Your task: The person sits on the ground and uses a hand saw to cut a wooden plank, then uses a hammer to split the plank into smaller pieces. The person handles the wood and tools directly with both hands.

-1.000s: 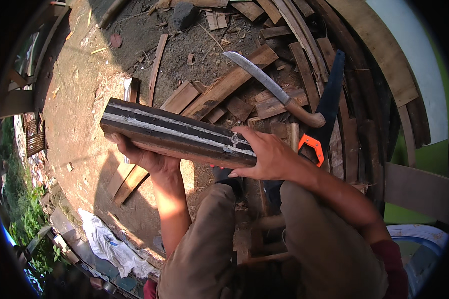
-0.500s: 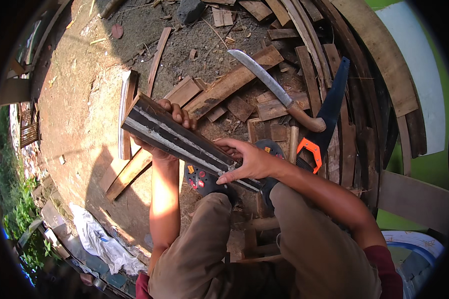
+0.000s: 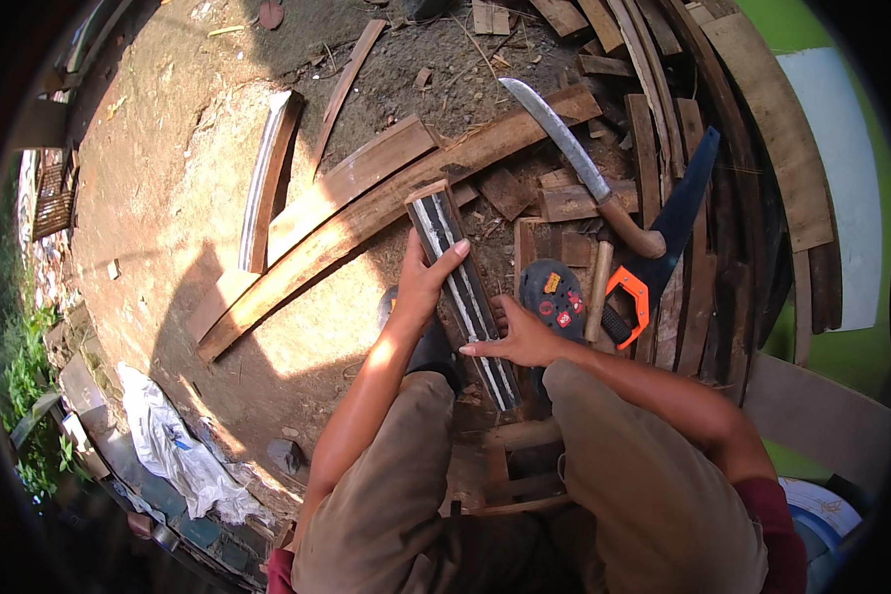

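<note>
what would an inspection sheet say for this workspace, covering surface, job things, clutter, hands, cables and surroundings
Surface: bare ground, part sunlit, part shaded.
Job's things: striped wooden block, dark with pale lengthwise bands, held in front of the knees.
Clutter: loose planks and scraps ahead; machete with its blade bare, and saw with an orange handle, both on the right.
Hands: left hand grips the block nearer its far end; right hand grips it lower, thumb on the striped face.
Cables: nothing seen.
Surroundings: greenery and crumpled white sheet on the left; green surface on the right.
</note>
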